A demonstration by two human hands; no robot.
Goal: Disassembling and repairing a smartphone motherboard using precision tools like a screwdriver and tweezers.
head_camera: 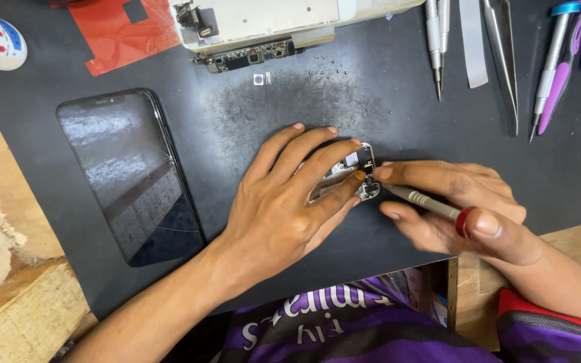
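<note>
Dark mat (398, 101) on wooden bench (8, 202) — phone (129, 175), screwdrivers (437, 40), tweezers (506, 60).
</note>
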